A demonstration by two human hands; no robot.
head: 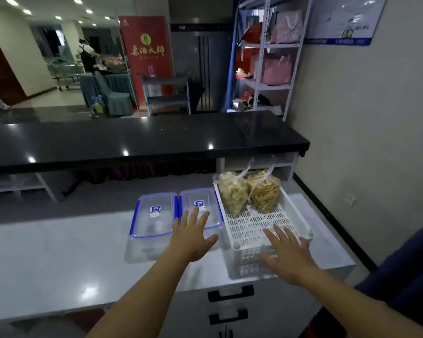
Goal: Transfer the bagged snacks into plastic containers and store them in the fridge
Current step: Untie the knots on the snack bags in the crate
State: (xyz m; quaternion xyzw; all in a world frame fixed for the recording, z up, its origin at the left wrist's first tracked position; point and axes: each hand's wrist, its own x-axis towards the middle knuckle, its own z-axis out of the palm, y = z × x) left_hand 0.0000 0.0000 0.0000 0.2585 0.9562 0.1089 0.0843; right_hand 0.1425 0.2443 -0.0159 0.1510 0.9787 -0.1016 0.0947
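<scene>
Two clear plastic containers with blue-clipped lids stand side by side on the white counter, the left container [153,215] and the right container [200,203]. To their right a white slotted basket [252,228] holds two clear bags: a bag of pale round snacks [232,191] and a bag of golden stick snacks [264,191]. My left hand [193,235] hovers open, fingers spread, over the near edge of the right container. At the near end of the basket my right hand [286,254] is spread open too. Neither hand holds anything.
The white counter [59,259] has drawers with black handles [230,292] at its front. A raised black countertop [144,140] runs behind it. A steel fridge [203,67] stands at the back, with a cart [166,93] and a metal shelving rack [266,57] nearby. A person stands far back left.
</scene>
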